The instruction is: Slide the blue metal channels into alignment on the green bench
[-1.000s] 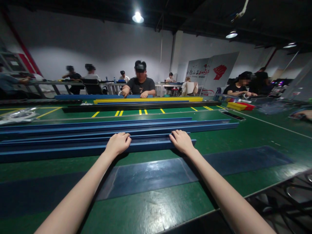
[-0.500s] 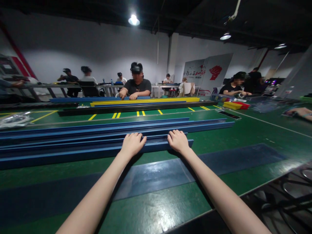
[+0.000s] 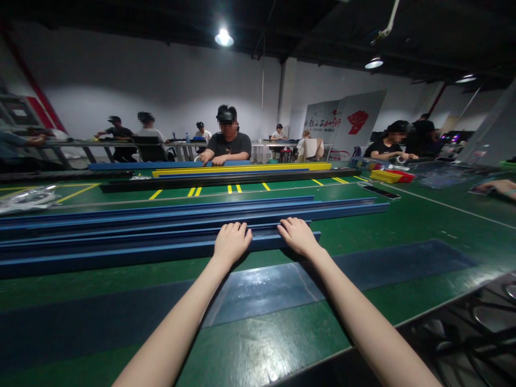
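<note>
My left hand (image 3: 231, 242) lies over the nearest blue channel (image 3: 161, 253), its fingers bent over the far side. To its right, my right hand (image 3: 297, 235) rests on the same channel near its right end, fingers curled over the top. Both hands appear closed on the channel; the fingertips are partly hidden. More long blue channels (image 3: 346, 209) lie behind it, roughly parallel. In front of the hands, a flat clear strip (image 3: 262, 290) stretches across the green table (image 3: 282, 349).
Yellow (image 3: 282, 167) and black rails (image 3: 226, 178) lie farther back, with a person (image 3: 229, 144) behind them. A phone (image 3: 381, 191) and yellow tray (image 3: 385, 176) are at right. A plastic-wrapped bundle (image 3: 34, 199) lies left. Another person's hand (image 3: 503, 187) is at the right edge.
My left hand has slid right along the nearest channel, closer to my right hand. My right hand stays near the channel's right end. The view has shifted slightly.
</note>
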`<act>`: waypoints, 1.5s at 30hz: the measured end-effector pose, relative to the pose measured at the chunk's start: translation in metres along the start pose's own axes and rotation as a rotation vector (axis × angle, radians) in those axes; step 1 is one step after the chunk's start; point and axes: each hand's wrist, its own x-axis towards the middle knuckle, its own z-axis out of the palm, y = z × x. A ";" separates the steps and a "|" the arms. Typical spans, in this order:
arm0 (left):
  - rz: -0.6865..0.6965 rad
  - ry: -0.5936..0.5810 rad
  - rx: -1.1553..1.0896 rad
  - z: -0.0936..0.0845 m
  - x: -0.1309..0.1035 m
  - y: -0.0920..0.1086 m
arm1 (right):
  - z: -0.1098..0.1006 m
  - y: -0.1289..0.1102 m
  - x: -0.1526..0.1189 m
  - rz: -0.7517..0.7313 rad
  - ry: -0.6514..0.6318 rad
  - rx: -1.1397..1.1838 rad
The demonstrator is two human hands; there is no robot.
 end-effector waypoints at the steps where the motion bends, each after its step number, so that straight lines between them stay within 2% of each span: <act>1: 0.003 -0.001 -0.003 0.000 0.000 0.000 | 0.000 0.000 0.000 -0.002 -0.001 0.003; 19: 0.011 -0.005 0.003 0.000 -0.001 -0.001 | 0.000 0.000 -0.001 -0.020 0.009 0.008; 45: -0.018 -0.032 -0.049 -0.004 -0.001 0.002 | -0.007 0.000 -0.004 -0.036 -0.042 -0.015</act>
